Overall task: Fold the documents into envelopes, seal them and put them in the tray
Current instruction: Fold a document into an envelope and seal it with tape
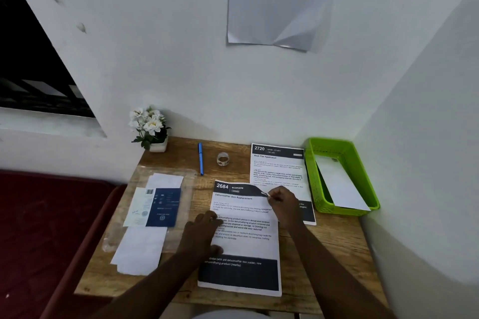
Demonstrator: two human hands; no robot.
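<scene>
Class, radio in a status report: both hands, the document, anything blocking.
Left hand flat on white printed document 2684. Right hand pinching its top right corner, lifting. Green plastic tray holds one white envelope. Nothing blocking.

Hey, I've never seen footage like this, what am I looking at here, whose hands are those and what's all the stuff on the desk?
This is one picture from a camera worn on a person's head, looking down at their own hands. The left hand presses flat on a printed sheet on the wooden desk. The right hand pinches that sheet's top right corner, lifting it. Around it lie a second sheet, envelopes, a blue pen, a tape roll, a flower pot and a green tray holding an envelope.
</scene>
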